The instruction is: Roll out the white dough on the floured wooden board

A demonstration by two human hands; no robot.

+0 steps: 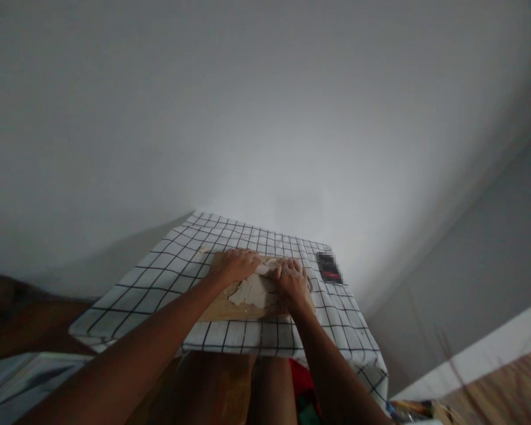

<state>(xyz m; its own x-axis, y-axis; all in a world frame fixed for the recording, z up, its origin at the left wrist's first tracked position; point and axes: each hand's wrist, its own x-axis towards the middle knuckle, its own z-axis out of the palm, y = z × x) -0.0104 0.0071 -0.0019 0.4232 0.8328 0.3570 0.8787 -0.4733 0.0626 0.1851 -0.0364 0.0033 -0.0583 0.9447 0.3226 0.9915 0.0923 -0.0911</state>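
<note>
Both of the person's hands are at work over a wooden board (216, 308), which lies on the table (130, 298) near the middle of its near edge. The table wears a white cloth with a dark grid, and its far edge runs along the white wall (265, 118). From where I stand, a pale rolling pin (265, 270) shows between the two hands, lying crosswise over the far part of the board. The left hand (239, 264) lies over the pin's left end, fingers close together; the right hand (291, 276) is draped over the other end, fingers bent down over it — whether either one closes right round underneath, I can't tell.

Nearer the person, a flat sheet of dough (253, 293) with ragged, torn-looking edges rests on the board, partly beside the right wrist. A small pale scrap (203, 250) sits on the cloth just beyond the board's far left corner.

Toward the table's far right corner, close to the right edge, lies a flat dark thing (330, 268), partly blurred out — well apart from the left hand. Below the near edge, some red cloth (300, 376) shows beside the person's legs (272, 389).
</note>
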